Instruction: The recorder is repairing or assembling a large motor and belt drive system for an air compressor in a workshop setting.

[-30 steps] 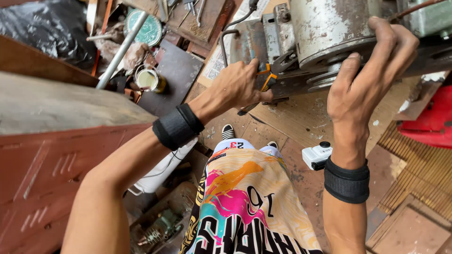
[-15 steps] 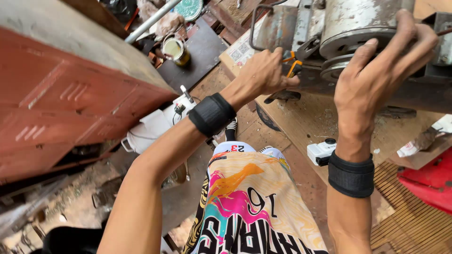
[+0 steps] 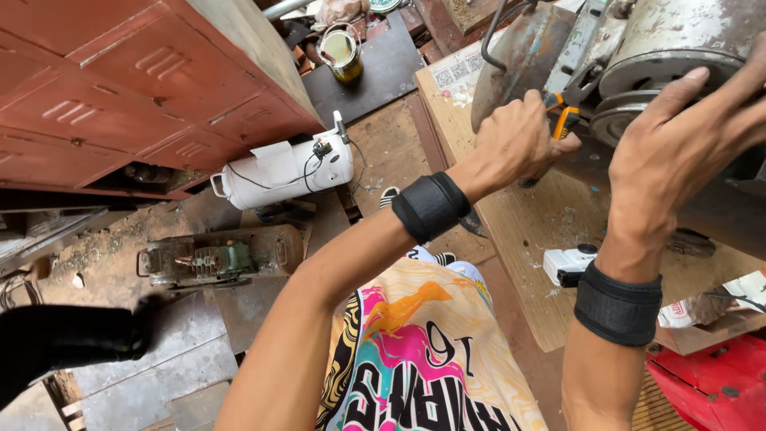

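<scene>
Orange-handled pliers (image 3: 565, 120) clenched in left hand (image 3: 519, 144), long axis up-left toward motor (image 3: 678, 48); right hand (image 3: 678, 152) spread on it.

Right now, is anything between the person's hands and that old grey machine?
Nothing visible. The right hand rests directly on the grey machine; the left hand holds orange-handled pliers right against it.

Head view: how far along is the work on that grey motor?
Done: nothing shows as finished; no removed part is identifiable on the wooden board. In hand: the left hand grips an orange-handled tool at the grey motor, beside its pulley, while the right hand rests on the pulley's rim. Left: the pulley sits on the motor, and the tool's tip is hidden, so progress there cannot be judged.
</scene>
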